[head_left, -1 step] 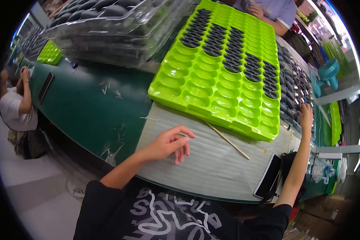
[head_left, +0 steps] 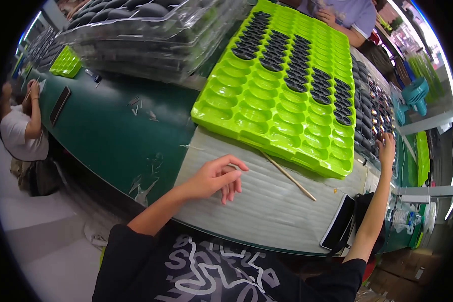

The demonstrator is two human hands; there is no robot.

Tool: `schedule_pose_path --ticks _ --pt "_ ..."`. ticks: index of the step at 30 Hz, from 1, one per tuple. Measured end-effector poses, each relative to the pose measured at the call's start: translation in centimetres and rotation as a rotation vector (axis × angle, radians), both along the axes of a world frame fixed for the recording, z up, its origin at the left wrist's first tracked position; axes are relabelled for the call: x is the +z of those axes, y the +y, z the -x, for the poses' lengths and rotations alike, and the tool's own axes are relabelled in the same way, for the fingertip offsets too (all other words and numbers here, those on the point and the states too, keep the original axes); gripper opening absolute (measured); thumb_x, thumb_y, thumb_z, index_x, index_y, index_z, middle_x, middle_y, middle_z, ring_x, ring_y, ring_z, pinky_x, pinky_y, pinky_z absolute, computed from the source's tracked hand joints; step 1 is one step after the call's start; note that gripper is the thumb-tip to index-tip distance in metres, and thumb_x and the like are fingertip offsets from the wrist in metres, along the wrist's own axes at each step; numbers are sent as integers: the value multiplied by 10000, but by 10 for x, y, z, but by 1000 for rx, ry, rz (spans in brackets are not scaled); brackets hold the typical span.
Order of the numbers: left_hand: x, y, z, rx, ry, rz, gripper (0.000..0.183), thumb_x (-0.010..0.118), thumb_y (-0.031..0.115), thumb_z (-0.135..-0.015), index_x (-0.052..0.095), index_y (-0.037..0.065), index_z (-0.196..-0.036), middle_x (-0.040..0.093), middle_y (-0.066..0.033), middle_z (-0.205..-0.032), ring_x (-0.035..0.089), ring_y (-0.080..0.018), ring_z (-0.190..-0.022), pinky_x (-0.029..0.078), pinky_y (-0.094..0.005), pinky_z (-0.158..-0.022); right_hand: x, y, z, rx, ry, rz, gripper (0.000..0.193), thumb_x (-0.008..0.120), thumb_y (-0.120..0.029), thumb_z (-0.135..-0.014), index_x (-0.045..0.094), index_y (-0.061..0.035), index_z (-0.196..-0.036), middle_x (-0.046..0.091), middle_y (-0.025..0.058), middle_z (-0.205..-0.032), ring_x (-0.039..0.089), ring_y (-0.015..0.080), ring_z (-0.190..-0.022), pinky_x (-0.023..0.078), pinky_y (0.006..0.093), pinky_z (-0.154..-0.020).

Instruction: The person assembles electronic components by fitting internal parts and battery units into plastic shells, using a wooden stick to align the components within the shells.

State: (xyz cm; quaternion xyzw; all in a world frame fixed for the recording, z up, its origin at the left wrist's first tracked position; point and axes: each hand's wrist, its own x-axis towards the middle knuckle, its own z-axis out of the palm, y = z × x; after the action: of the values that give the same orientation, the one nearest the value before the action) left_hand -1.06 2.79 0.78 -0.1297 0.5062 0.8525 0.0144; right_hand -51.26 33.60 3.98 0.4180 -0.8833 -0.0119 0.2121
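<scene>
My left hand (head_left: 219,178) hovers over the pale foam sheet (head_left: 246,216), its fingers loosely bent and apart, with nothing in it. Just beyond it lies a large bright green tray (head_left: 231,113) with rows of oval hollows. Dark oval pieces (head_left: 294,83) fill parts of several rows; the near hollows hold none. My right hand (head_left: 386,153) is stretched out to the far right, at the near end of a tray of dark oval pieces (head_left: 362,126), some with shiny tops. Its thumb and fingers look spread, and I see nothing between them.
A thin wooden stick (head_left: 289,176) lies beside the green tray. Near the front edge rests a phone-like device (head_left: 338,221) with a black pouch. Stacked clear trays (head_left: 151,55) stand at the back left. Co-workers sit at left and far side; a teal fan (head_left: 415,90) stands right.
The whole picture has shifted slightly to the right. The fingers of my right hand have come up a little from the dark pieces and look more spread. My left hand has hardly moved.
</scene>
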Motion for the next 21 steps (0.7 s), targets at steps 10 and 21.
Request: schedule_pose_path --ticks 10,21 --pt "10 -18 -19 360 47 144 180 555 79 -881 520 -1 -1038 578 -86 -796 540 -87 -574 469 -212 -458 47 -70 -164 252 -949 1287 189 600 -81 -862 499 -23 -1010 594 96 -977 599 156 -877 494 270 -750" --pt "-4 29 2 73 213 154 470 653 42 -808 465 5 -1238 560 -104 -1071 573 -166 -954 536 -320 -767 11 -139 -364 449 -1585 560 222 669 -10 -790 543 8 -972 581 98 -1008 605 145 -843 519 261 -697"
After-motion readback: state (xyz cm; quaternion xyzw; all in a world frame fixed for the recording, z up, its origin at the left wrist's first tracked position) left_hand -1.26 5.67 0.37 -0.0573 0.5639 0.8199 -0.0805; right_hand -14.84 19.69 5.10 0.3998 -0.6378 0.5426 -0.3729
